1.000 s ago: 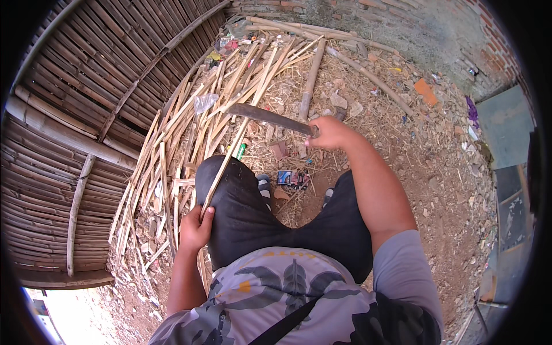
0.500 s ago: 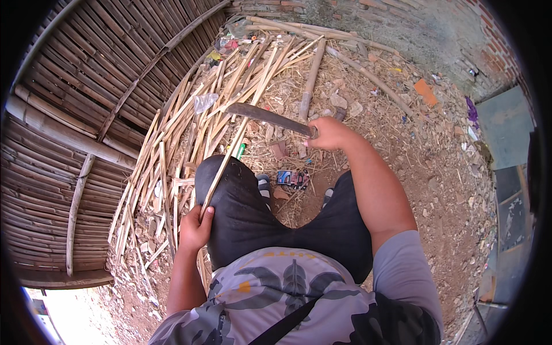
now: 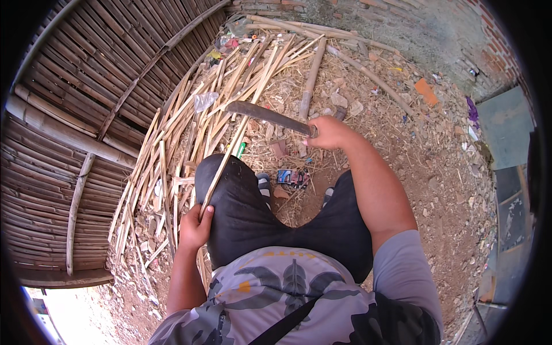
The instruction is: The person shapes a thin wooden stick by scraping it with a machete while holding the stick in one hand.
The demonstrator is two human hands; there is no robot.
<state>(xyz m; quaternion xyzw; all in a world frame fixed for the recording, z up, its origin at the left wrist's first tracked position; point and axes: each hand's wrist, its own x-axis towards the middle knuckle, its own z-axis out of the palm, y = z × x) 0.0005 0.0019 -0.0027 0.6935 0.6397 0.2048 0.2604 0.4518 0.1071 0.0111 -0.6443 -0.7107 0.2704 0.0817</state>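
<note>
My left hand [image 3: 195, 226] grips a long pale bamboo strip [image 3: 223, 170] beside my dark-trousered left knee; the strip runs up across the thigh toward the upper middle. Held out in my closed right hand [image 3: 328, 132] is a dark, long-bladed machete [image 3: 270, 117], its tip pointing left. The blade crosses over the strip's upper stretch; whether they touch, I cannot tell. A heap of similar split bamboo strips [image 3: 172, 138] lies left of my legs, with a clear plastic bag [image 3: 205, 102] on it. A colourful packet [image 3: 292, 179] lies between my feet.
Bamboo poles [image 3: 312, 77] lie on littered dirt ahead. A slatted bamboo wall [image 3: 69, 178] bounds the left, a weathered brick wall [image 3: 414, 29] the far side, grey panels [image 3: 506, 132] the right. An orange scrap [image 3: 425, 91] is near the brick wall.
The machete's tip has shifted very slightly left; both hands and the held strip look almost unchanged.
</note>
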